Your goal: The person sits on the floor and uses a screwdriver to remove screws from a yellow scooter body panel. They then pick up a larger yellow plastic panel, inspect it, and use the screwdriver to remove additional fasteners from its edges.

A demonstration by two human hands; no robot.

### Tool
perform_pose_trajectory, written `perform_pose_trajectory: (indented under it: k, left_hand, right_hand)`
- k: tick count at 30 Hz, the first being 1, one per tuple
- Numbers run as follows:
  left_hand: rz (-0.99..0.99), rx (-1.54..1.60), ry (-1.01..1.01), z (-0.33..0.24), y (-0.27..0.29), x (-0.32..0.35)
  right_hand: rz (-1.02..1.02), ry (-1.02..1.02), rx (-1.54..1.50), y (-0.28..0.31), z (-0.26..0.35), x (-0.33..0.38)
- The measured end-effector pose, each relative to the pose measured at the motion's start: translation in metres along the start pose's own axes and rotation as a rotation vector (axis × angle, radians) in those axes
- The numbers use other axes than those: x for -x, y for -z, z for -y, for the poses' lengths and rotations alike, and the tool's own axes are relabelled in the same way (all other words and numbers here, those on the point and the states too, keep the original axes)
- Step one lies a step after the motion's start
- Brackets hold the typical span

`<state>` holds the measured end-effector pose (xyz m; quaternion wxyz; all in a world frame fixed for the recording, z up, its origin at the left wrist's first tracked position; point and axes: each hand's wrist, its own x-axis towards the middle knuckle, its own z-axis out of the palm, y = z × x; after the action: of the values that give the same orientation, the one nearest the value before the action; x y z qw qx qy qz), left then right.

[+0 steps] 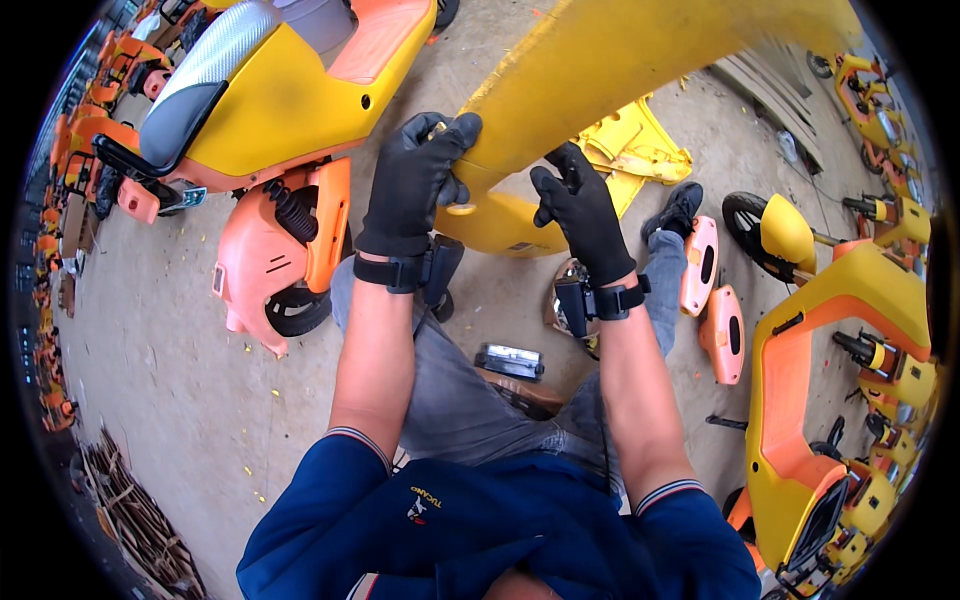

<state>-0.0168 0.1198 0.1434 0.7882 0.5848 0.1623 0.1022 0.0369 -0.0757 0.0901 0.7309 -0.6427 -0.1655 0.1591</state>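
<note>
Yellow plastic fills the upper middle: a long, curved scooter body panel (620, 80) slants from the upper right down to the two gloved hands, raised off the concrete floor (180, 370). Its lower left edge meets the left hand (418, 185) — index finger against the edge, thumb lower down, the digits closed on that rim. A small yellow bit shows among those fingers; whether it belongs to the panel, I cannot tell. The right hand (583, 210) is at the panel's underside, fingers half curled and slightly parted; I cannot tell whether it has hold of anything. Just below and between the hands is a rounded yellow section (500, 222), its join with the panel unclear.

Both forearms reach up from the lower edge, angled slightly inward, the backs of the hands toward the camera. A black strap circles each wrist, carrying a dark block.

On the navy polo shirt (480, 520), small yellow lettering sits above a little emblem. Dark printing on the rounded section is too small to read.

Between the denim-clad legs lies a clear-lensed lamp (510, 361); two orange covers (700, 265) with dark oval insets lie near the right foot — one just beside the other.
</note>
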Motion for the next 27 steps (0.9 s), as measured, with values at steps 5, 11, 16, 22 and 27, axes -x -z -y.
perform_pose_trajectory:
  k: [5, 11, 16, 22, 27]
  left_hand:
    - [0.104, -0.098, 0.050, -0.016, -0.001, 0.007]
    - [0.100, -0.198, 0.011, -0.025, -0.003, 0.002]
    - [0.103, -0.219, -0.046, -0.010, -0.012, -0.013]
    - [0.091, -0.176, -0.153, 0.032, -0.029, -0.023]
    - [0.320, -0.479, -0.481, 0.077, -0.021, -0.022]
  right_hand:
    - [0.084, -0.092, 0.029, 0.003, -0.004, 0.002]
    - [0.068, -0.076, -0.006, -0.004, -0.003, 0.016]
    - [-0.024, -0.078, 0.024, -0.008, -0.009, 0.030]
    - [-0.184, -0.029, 0.052, -0.009, -0.024, 0.039]
    - [-0.298, 0.023, 0.177, 0.004, -0.045, 0.039]
